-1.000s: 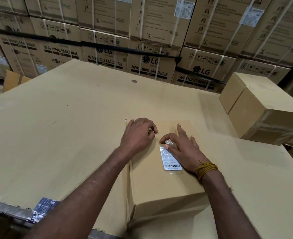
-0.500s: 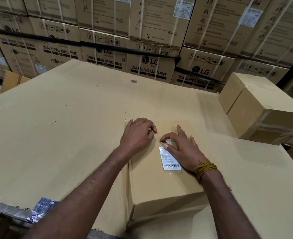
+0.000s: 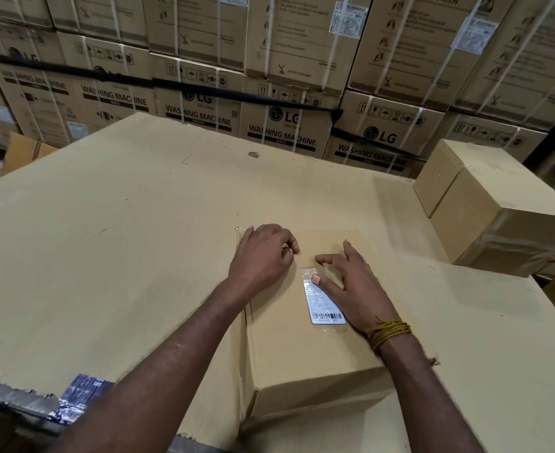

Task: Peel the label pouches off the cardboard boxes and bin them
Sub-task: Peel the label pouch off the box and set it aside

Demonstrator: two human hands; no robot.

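The pouch (image 3: 323, 300) lies flat on the box (image 3: 302, 348), long axis running away from me. My right hand (image 3: 351, 286) rests spread beside it, thumb on its far end; my left hand (image 3: 263, 256), fingers curled, steadies the box's far corner.

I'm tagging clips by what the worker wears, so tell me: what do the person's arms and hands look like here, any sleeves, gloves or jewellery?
Both forearms are bare as far as the frame shows: no sleeves in view, no gloves, no watch. The left hand wears nothing visible. The right hand has a mustard-yellow thread wound several times round its wrist, with loose strand ends. No rings are visible on the fingers.
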